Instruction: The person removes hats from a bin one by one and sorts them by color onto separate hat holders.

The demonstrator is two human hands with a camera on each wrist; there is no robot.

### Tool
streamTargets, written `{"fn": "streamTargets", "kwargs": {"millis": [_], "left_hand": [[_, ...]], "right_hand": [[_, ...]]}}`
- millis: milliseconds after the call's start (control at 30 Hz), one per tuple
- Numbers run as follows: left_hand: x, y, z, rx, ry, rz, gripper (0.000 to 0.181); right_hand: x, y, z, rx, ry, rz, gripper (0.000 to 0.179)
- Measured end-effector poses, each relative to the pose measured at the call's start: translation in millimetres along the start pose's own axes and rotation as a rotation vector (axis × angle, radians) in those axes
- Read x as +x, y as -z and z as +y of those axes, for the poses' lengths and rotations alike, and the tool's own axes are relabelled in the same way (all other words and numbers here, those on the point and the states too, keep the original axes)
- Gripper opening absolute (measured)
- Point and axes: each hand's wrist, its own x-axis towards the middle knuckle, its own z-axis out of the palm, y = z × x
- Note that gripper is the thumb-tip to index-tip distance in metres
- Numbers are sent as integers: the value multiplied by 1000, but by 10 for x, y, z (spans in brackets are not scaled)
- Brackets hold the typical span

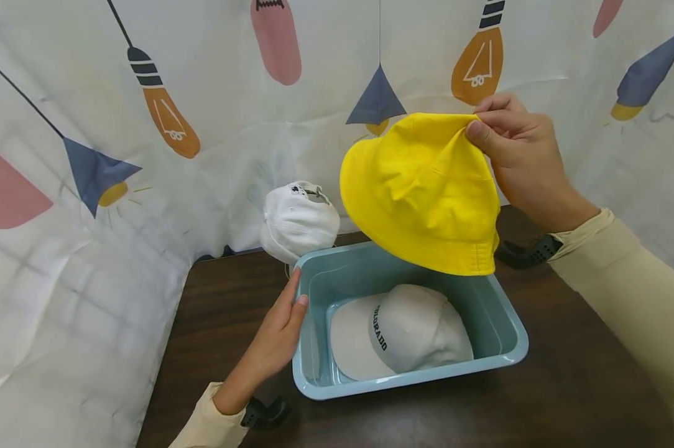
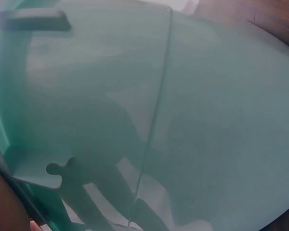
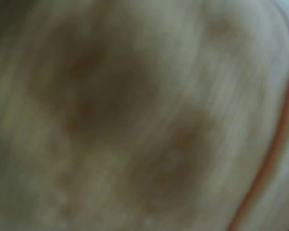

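Note:
In the head view my right hand (image 1: 524, 146) pinches a yellow bucket hat (image 1: 421, 193) at its upper right edge, between thumb and fingers. The hat hangs over the back right part of a light blue plastic bin (image 1: 410, 379), hiding some of its far rim. My left hand (image 1: 275, 333) holds the bin's left rim, thumb at the edge and fingers along the outside. Inside the bin lies a white baseball cap (image 1: 421, 326) with dark lettering, its brim to the left. The bin's outer wall (image 2: 154, 106) fills the left wrist view.
Behind the bin's back left corner stands another white cap (image 1: 300, 221), raised above the dark wooden table (image 1: 219, 323). A white cloth (image 1: 214, 81) printed with lamps and bulbs closes off the back and left side. The right wrist view is a blur.

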Motion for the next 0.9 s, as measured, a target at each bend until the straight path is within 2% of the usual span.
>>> {"fn": "streamTargets", "kwargs": {"millis": [133,400,533,733,800,900], "left_hand": [[-12,20,-1,-9,-1,0,63],[-23,31,4,-3,-28,13,61],[-31,20,9,-2,-26,12,60],[-39,11,15,1,-21,6,61],[-43,7,13,-1,-14,1,62],[-48,6,12,-3,-2,-4,63]], "right_hand": [[62,41,-13,-1,2,43,29],[204,75,-69,96,46,104,32],[283,116,-92,35,48,91,32],[408,181,-105,-126,16,64,29],[462,200,-118,-129,22,61,29],[552,233,-142,-64,58,66,28]]}}
